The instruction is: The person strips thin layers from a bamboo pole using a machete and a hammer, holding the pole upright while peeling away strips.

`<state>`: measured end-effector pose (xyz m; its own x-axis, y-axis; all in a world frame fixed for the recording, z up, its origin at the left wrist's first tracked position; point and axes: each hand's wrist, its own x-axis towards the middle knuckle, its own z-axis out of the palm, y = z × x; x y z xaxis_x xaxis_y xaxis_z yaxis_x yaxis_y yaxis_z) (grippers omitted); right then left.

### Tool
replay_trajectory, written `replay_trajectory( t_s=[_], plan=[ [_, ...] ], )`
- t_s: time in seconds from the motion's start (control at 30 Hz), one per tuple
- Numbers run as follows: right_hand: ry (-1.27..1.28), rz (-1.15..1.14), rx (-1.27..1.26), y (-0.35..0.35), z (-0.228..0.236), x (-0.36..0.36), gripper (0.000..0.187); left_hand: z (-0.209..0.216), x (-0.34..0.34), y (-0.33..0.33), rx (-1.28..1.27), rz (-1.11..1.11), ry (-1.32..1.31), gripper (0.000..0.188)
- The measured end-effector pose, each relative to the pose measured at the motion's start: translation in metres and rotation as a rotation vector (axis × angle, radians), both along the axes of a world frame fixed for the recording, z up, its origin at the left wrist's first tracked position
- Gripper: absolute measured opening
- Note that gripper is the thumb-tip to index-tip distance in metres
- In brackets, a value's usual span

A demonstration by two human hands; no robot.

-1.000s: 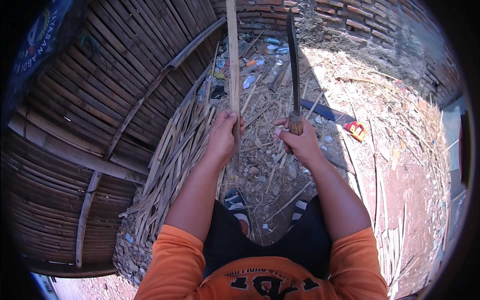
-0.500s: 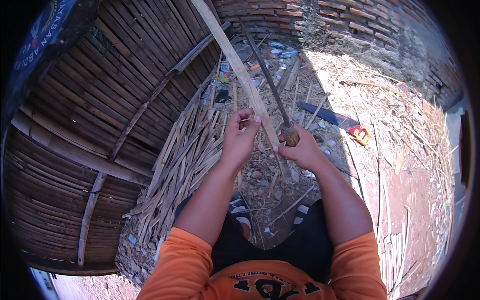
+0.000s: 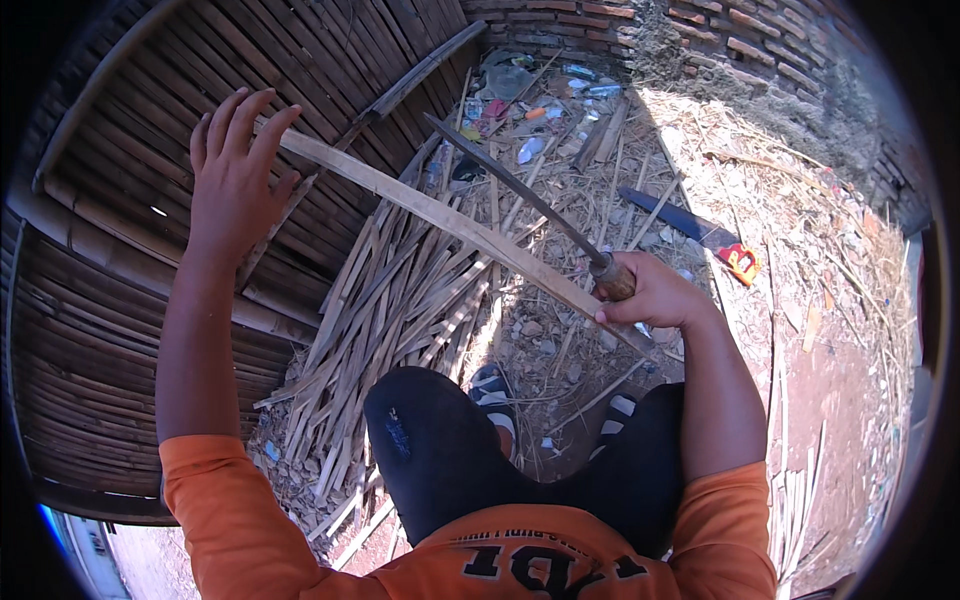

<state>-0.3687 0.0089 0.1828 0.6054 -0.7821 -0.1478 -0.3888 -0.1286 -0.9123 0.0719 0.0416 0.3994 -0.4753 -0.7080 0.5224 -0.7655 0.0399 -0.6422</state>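
My right hand (image 3: 660, 288) is closed round the wooden handle of a long narrow knife (image 3: 525, 195). Its dark blade points up and to the left. The same hand also grips the near end of a long, flat bamboo strip (image 3: 430, 213), which slants from there toward the upper left. My left hand (image 3: 235, 165) is raised at the strip's far end. Its fingers are stretched and spread apart, not wrapped round the strip; whether they touch it I cannot tell.
A heap of split strips (image 3: 375, 330) lies left of my feet, beside a slatted bamboo wall (image 3: 130, 300). A handsaw (image 3: 690, 222) with a red and yellow handle rests on the littered ground to the right. A brick wall (image 3: 740, 40) stands at the back.
My left hand has moved left and up along the strip, its fingers spreading. The strip and knife have swung leftward at their far ends, and my right hand has shifted slightly right.
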Motion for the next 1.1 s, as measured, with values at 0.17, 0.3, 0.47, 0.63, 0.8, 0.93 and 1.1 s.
replay_trajectory(
  t_s=[0.17, 0.3, 0.47, 0.63, 0.8, 0.93, 1.1],
  plan=[
    [0.039, 0.078, 0.028, 0.004, 0.01, 0.007, 0.039, -0.005, 0.029, -0.008, 0.345, 0.038, 0.048, 0.045],
    [0.091, 0.115, -0.006, 0.0, 0.014, -0.002, 0.038, -0.035, 0.044, 0.003, 0.52, 0.04, 0.057, 0.036],
    [0.025, 0.103, 0.027, -0.005, 0.005, -0.021, 0.04, -0.085, 0.067, 0.022, 0.681, 0.052, 0.109, 0.04],
    [0.168, -0.327, -0.405, 0.002, 0.022, -0.039, 0.039, -0.111, 0.073, 0.04, 0.708, 0.114, 0.274, 0.043],
    [0.294, -0.475, -0.521, 0.008, 0.033, -0.041, 0.04, -0.142, 0.006, 0.039, 0.699, 0.191, 0.628, 0.051],
    [0.397, -0.321, -0.611, 0.015, 0.022, -0.003, 0.028, -0.171, -0.083, 0.016, 0.655, 0.161, 0.928, 0.054],
    [0.527, -0.233, -0.745, 0.008, 0.002, 0.021, 0.021, -0.21, -0.126, 0.006, 0.586, 0.101, 1.034, 0.046]
  ],
)
